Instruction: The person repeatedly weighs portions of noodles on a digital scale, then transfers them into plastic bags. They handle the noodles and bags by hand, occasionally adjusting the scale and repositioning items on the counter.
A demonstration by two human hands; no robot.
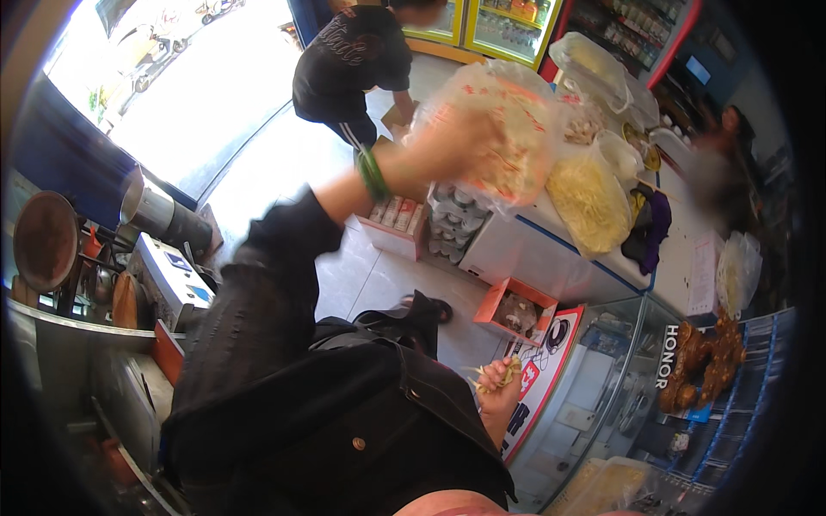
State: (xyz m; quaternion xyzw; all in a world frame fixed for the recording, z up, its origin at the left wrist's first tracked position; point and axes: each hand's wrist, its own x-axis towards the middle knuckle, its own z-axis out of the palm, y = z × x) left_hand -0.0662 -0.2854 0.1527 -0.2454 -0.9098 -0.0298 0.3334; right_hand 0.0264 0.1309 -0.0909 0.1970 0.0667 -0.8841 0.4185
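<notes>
My left hand [461,151], blurred, with a green bracelet at the wrist, reaches over a clear plastic bag [516,161] with red printing. Pale strips of food and orange edges show through or inside this bag. Whether the fingers grip anything is lost in the blur. Low beside my body, my right hand [500,390] is closed around a small bunch of pale yellow strips [510,374], their ends poking out. Right of the printed bag, a bag of yellow shredded food [590,200] lies on the white counter [674,251].
A person in black [352,64] bends over at the far side. More filled bags [590,61] and a purple-and-grey cloth [648,226] lie on the counter. An orange box [516,309] stands on the floor beside a glass display case [581,413]. Metal pots [151,203] stand at left.
</notes>
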